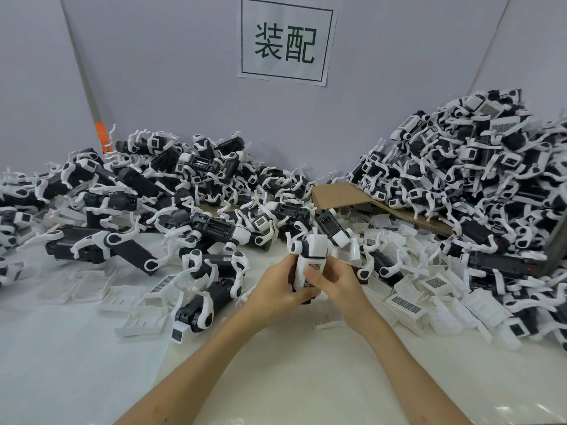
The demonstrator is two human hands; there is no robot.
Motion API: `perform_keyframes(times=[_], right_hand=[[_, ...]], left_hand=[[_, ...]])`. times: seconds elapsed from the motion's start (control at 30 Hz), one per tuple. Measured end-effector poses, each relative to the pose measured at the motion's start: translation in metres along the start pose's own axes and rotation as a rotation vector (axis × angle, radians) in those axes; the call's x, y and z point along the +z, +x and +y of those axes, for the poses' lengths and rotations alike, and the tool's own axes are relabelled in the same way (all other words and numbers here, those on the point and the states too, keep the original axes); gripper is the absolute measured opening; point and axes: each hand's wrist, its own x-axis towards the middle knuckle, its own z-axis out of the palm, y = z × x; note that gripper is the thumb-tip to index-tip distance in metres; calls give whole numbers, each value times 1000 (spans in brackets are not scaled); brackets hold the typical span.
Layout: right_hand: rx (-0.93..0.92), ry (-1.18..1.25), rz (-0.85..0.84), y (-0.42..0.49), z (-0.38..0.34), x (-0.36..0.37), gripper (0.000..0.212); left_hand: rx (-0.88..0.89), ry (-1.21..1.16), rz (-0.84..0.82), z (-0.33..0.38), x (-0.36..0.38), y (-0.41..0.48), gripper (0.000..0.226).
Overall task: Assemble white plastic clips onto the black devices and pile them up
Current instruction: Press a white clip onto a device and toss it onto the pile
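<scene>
A paper sign [285,41] on the back wall [168,72] reads "装配" (dark green, framed).

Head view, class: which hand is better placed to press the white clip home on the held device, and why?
Right: the right hand has its thumb on the white clip, while the left hand grips the device from the side.
</scene>
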Motion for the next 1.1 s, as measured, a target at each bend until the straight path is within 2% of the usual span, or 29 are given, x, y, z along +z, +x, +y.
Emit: perform_keyframes(times=[0.13,0.23,0.3,0.47,0.63,0.77,0.87,0.97,1.1], right_hand=[[9,-76,-8,0,4,0,33],[-59,-86,17,0,5,-2,28],[-92,-108,48,-1,3,-1,32],[-16,-85,48,1,3,0,35],[-3,44,-51,0,-2,1,46],[3,24,-90,0,-4,2,49],[17,-6,-131,0,-2,1,49],[22,-43,-174,1,2,3,48],[5,-82,-166,1,4,4,44]], left_hand=[[107,274,-18,-1,-2,-2,50],[128,290,-34,1,-3,-2,52],[123,276,-33,2,-3,-2,48],[52,64,-63,4,-3,-3,38],[-88,-308,-84,11,-8,-1,46],[-195,-524,-120,11,-13,2,48],[-209,-520,-47,12,-11,2,32],[-218,-477,80,10,-12,3,36],[-234,-451,107,9,-13,3,33]])
